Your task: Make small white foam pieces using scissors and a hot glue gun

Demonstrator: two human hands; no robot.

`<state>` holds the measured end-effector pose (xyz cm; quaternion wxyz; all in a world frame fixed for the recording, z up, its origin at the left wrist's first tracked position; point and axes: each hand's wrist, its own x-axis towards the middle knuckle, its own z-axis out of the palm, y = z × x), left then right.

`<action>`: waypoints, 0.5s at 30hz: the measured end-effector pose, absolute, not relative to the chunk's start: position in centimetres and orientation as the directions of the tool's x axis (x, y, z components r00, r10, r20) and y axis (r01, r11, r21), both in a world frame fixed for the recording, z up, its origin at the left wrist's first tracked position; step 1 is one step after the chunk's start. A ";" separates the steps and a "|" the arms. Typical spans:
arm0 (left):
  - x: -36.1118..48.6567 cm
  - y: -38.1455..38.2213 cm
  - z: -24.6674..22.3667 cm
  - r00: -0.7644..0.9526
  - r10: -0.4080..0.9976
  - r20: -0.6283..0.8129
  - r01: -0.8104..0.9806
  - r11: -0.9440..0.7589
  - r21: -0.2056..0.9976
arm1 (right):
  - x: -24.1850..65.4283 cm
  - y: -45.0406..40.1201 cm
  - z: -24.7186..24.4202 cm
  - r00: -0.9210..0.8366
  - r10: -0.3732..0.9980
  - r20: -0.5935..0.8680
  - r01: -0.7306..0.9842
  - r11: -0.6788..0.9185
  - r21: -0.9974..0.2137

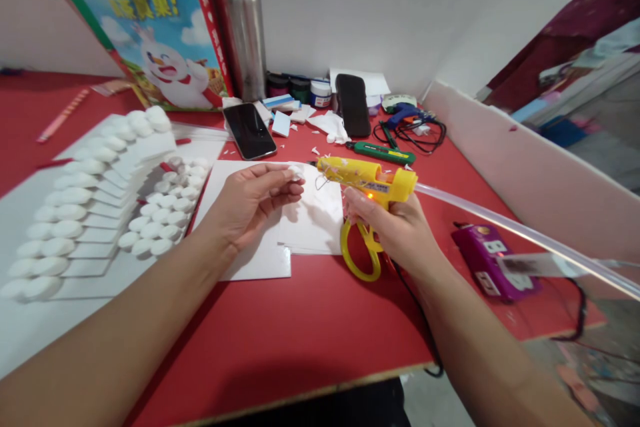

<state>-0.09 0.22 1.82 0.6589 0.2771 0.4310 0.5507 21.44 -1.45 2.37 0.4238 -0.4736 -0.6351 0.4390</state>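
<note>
My right hand (390, 220) is wrapped round the handle of a yellow hot glue gun (355, 172), whose orange light is lit and whose long clear glue stick (500, 222) juts out the back. Its dark nozzle points left at a small white piece (296, 172) pinched between the thumb and fingers of my left hand (267, 197). A narrow gap seems to lie between nozzle and piece. Below both hands are white sheets (255, 260). Yellow scissor-like handles (361, 260) show under the gun, their lower part beside my right hand.
Rows of white rounded pieces on card strips (95, 214) and a cluster of white discs (160, 217) lie left. Behind are two phones (250, 130), a steel flask (243, 27), a printed box (155, 34) and a green pen-like tool (383, 152). A purple box (493, 264) sits right.
</note>
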 end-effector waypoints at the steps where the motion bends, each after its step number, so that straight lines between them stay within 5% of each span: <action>1: -0.1 0.2 1.8 0.016 0.965 -0.261 -0.482 0.236 0.844 | 21.4 -1.5 2.4 -0.199 0.972 0.123 0.223 0.167 -0.960; 15: 0.1 0.2 1.8 0.003 0.972 -0.236 -0.482 0.208 0.851 | 21.4 -1.7 2.2 -0.252 0.962 0.101 0.259 0.168 -0.951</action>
